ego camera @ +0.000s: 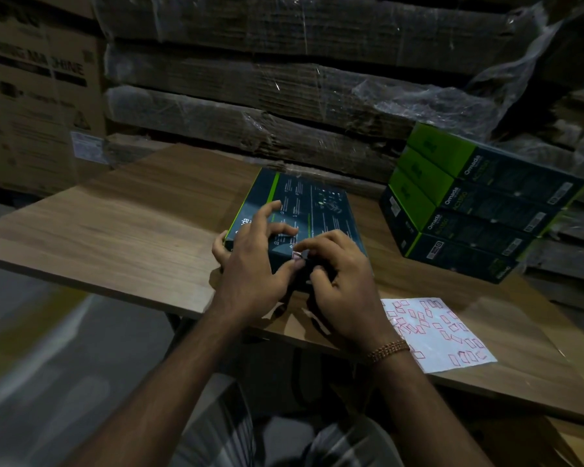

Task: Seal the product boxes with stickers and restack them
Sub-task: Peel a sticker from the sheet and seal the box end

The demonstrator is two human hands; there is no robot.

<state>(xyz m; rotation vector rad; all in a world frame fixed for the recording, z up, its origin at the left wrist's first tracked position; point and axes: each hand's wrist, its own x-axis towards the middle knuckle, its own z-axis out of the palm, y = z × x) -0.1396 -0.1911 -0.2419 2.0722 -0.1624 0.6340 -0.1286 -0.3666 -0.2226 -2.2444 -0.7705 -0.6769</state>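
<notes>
Step in hand: the person is applying a seal sticker (297, 255) over the near top edge of a product box (297, 214) at frame centre; judged mid-application.
Left hand (253, 264): its grip is grasping the box, fingers spreading over the lid, little finger wrapping the left corner, thumb pressing beside the sticker.
Right hand (339, 281): fingers are curling at the near edge, fingertips bearing on the sticker; whether they are pinching it or only pressing, I cannot tell.
Box appearance: flat, dark teal carton with a green stripe along its left side and white printed diagrams on top, lying flat on the tabletop (115, 224).
Sticker appearance: small, pale, red-outlined.
Next move, judged: it is calling for firm rubbing so both halves bond across the flap seam, then lifting the box onto the stack (469, 200) of four matching boxes at right.
Supply: sticker sheet (439, 335) is lying lower right, just beside the right wrist.
</notes>
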